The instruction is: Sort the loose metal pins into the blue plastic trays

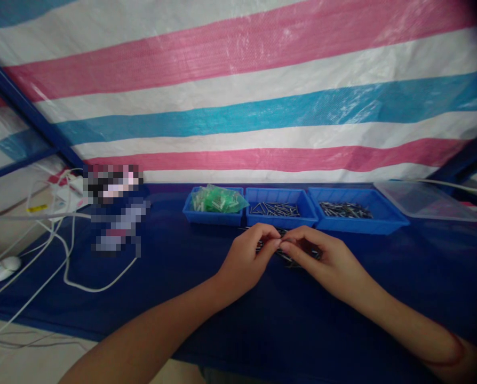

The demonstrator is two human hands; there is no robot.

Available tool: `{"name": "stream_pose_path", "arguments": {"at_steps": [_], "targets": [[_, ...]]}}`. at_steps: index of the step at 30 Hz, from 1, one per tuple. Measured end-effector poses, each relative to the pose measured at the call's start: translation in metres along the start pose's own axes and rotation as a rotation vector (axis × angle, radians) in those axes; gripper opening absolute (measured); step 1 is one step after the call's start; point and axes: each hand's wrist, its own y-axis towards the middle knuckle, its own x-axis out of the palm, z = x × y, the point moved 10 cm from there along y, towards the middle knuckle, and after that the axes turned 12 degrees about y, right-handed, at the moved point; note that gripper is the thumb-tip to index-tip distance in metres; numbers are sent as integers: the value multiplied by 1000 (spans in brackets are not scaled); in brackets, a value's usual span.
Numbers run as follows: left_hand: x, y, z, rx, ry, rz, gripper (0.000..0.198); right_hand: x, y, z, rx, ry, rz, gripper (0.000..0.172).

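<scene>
My left hand point(251, 255) and my right hand point(327, 260) meet fingertip to fingertip over the blue table. Both are pinched closed, and whatever they hold between the tips is too small to make out. Below and behind the fingers lies a loose pile of thin dark metal pins point(292, 261), partly covered by my hands. Just beyond stands a blue bin point(281, 218) with slim metal pins or screws point(276, 209) in it. To its right, another blue bin point(362, 225) holds a heap of small metal pieces point(344, 209).
A third blue bin point(212, 217) at the left contains a green plastic bag point(220, 200) of small pale parts. A clear plastic lid point(426, 201) lies at the back right. White cables point(68, 256) and a power strip point(72, 194) occupy the left side. Striped sheeting point(238, 117) hangs behind.
</scene>
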Motion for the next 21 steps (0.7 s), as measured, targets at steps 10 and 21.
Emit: {"name": "stream_pose_path", "arguments": {"at_steps": [10,21], "targets": [[9,1,8,94,31,-72,20,-7,-1,2,9,6,41,16],[3,2,-1,35,98,-15,18,-10,-1,-10,-67,-57,52,10]]}}
